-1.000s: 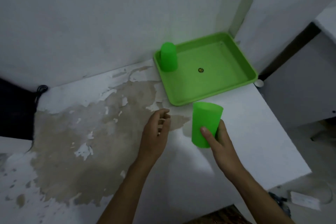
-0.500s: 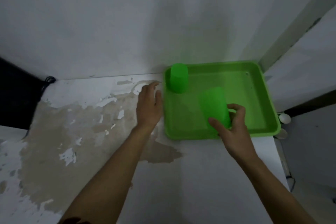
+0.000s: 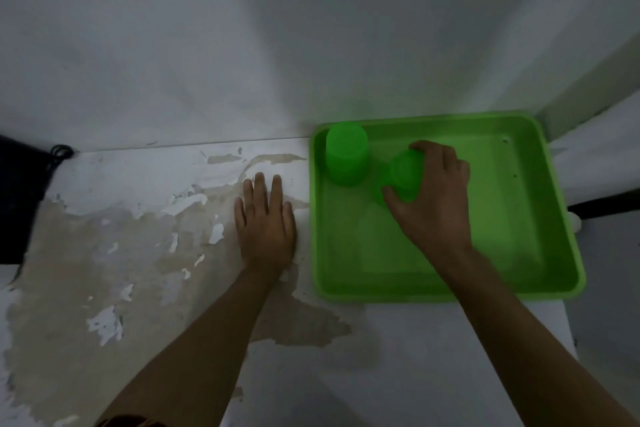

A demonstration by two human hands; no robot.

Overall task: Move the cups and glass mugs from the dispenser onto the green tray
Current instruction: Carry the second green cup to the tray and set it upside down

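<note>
The square green plastic tray (image 3: 519, 218) sits against the wall. My left hand (image 3: 265, 225) lies flat and empty beside it. My right hand (image 3: 433, 191) grips a green plastic cup (image 3: 403, 177) inside the tray, near another upturned green cup (image 3: 346, 156); a careless release could knock them together.

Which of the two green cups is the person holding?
The right cup, under the right hand. The corner cup stands free.
</note>
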